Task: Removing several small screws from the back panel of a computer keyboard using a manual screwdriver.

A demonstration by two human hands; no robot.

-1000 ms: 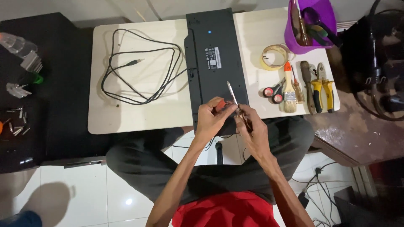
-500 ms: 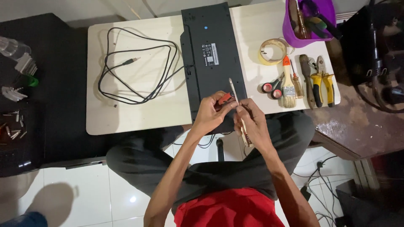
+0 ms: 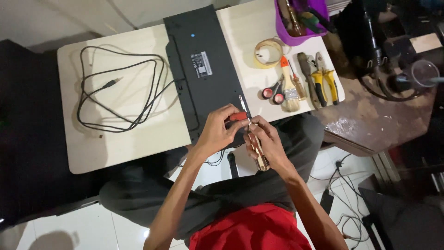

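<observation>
In the head view we look down on our two hands, which meet at the near edge of the counter, over the lower end of a black keyboard that lies face down. Our left hand has its grip closed around a small red part, and our right hand has its grip closed on a screwdriver with a wooden handle, whose metal shaft points up and away from us, just above the red part. To do this step well, we judge that we should keep the shaft steady and in line, press only lightly, and let the left hand hold the red part still against the keyboard. The screwdriver lies inside the right grip, with its handle passing down through the fingers and its tip free above them. Scissors, a brush and pliers rest to the right, and a black cable lies to the left.
</observation>
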